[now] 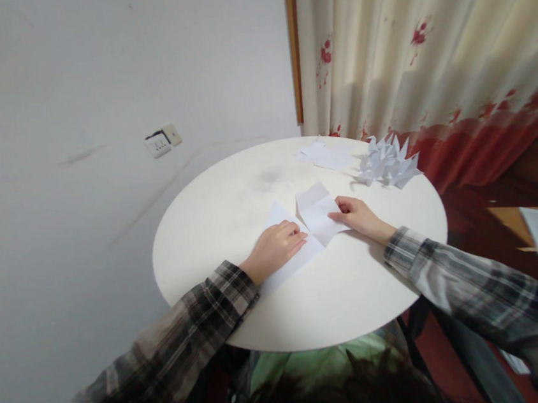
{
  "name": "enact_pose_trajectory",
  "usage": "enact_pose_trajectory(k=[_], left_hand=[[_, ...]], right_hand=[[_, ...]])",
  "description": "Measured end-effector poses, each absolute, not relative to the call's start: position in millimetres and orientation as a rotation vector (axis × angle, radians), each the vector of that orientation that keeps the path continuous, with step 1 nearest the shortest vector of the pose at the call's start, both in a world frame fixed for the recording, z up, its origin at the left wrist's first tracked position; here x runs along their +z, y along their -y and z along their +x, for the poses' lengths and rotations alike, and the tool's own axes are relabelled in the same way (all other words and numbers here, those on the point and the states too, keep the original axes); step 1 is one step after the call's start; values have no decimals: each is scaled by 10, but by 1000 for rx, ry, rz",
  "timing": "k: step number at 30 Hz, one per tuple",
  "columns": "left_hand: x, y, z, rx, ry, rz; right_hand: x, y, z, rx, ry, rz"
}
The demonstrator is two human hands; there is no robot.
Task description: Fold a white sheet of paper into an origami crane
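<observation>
Right grip pinched the creased sheet at three o'clock, likely for control; my left grip, closure unclear, apparently anchored flatter paper.

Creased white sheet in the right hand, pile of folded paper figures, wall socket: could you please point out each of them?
Creased white sheet (317,214): head view, middle of its face.
Pile of folded paper figures (383,164): head view, its middle.
Wall socket (158,145): head view, its white front plate.
</observation>
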State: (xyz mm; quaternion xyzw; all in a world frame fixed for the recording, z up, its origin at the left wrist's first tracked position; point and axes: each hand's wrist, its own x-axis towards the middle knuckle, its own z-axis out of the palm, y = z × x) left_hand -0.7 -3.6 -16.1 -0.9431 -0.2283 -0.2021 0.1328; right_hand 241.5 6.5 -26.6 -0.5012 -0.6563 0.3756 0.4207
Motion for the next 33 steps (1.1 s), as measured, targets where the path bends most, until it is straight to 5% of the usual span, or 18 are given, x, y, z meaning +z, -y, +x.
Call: enact_pose_trajectory(k=[28, 33], left_hand=[[-22, 202, 124, -387, 804, -2802], [-86, 172, 80, -438, 795, -2817]], right_hand=[[-212, -30, 2421, 955, 1711, -1336], [-246, 7, 2430, 591, 1837, -1409]])
